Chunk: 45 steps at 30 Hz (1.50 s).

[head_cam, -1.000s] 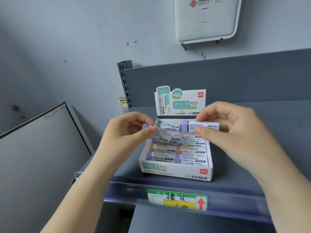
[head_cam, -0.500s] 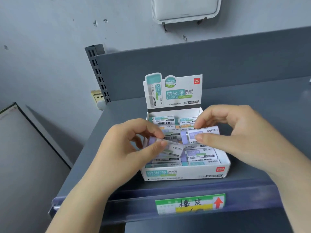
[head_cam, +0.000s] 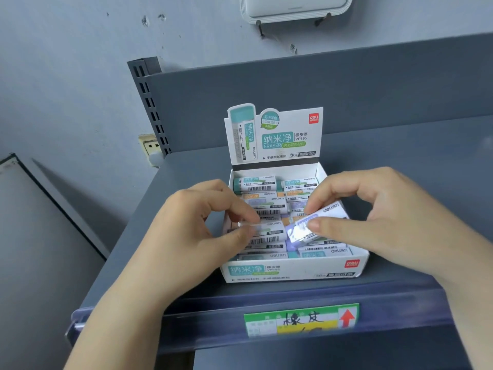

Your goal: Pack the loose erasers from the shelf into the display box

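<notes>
A white display box [head_cam: 293, 272] with an upright printed header card stands on the grey shelf [head_cam: 413, 161], near its front edge. Two columns of wrapped erasers [head_cam: 256, 184] in teal, orange and purple fill it. My left hand [head_cam: 197, 231] pinches one eraser [head_cam: 266, 229] between thumb and forefinger, low over the left column. My right hand [head_cam: 373, 217] holds a purple-ended eraser [head_cam: 312, 225], tilted, just above the right column. Whether either eraser rests on the pile is unclear.
A price label [head_cam: 301, 319] with a red arrow sits in the shelf's front rail. The slotted upright [head_cam: 149, 102] and back panel rise behind the box. A wall socket [head_cam: 149, 148] is at the left, a white device [head_cam: 293, 6] hangs above.
Both hands have lowered their erasers from above the box down into it. The view has tipped downward and closer to the box.
</notes>
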Each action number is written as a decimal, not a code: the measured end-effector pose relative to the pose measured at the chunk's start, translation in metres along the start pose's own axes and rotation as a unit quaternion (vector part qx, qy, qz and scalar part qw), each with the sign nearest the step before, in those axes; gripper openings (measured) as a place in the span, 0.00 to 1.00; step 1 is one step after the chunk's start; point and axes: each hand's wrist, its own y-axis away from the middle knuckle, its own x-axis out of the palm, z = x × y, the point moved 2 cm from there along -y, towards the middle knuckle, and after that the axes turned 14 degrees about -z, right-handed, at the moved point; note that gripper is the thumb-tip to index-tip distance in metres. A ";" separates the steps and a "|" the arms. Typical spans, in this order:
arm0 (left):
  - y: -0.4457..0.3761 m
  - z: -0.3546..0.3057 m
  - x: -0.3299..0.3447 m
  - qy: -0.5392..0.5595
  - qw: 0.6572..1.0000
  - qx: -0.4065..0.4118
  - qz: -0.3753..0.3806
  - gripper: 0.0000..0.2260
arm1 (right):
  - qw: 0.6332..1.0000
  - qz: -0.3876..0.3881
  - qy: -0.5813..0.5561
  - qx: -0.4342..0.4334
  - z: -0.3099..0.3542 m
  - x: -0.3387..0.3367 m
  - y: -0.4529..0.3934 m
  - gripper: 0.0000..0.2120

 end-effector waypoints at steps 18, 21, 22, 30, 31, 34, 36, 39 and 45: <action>-0.002 0.003 0.005 0.020 0.997 -0.015 0.071 0.05 | 1.000 -0.009 0.028 -0.009 -0.006 0.004 -0.001 0.02; -0.002 0.001 0.005 0.031 0.997 -0.019 0.063 0.06 | 1.000 -0.007 0.025 -0.009 -0.005 0.004 0.000 0.02; -0.001 -0.001 0.005 0.034 0.997 -0.020 0.061 0.06 | 1.000 0.000 0.025 -0.011 -0.005 0.004 -0.001 0.03; 0.000 0.001 0.005 0.041 0.997 -0.012 0.058 0.06 | 0.999 0.000 0.034 -0.002 -0.001 0.003 0.000 0.02; 0.000 0.001 0.005 0.040 0.998 -0.009 0.057 0.06 | 0.999 -0.001 0.037 -0.002 0.000 0.003 0.000 0.02; 0.001 0.002 0.006 0.035 0.998 -0.002 0.058 0.06 | 0.999 -0.001 0.045 -0.002 0.001 0.004 -0.001 0.02; 0.001 0.001 0.005 0.037 0.998 -0.002 0.052 0.05 | 0.999 0.000 0.035 -0.011 0.001 0.004 0.000 0.02; 0.001 -0.002 0.005 0.035 0.999 -0.002 0.021 0.05 | 0.998 -0.045 0.003 -0.034 0.004 -0.001 0.002 0.02; -0.001 -0.034 0.010 -0.056 0.994 0.075 -0.049 0.05 | 0.972 -0.188 0.083 -0.117 0.007 -0.039 0.014 0.03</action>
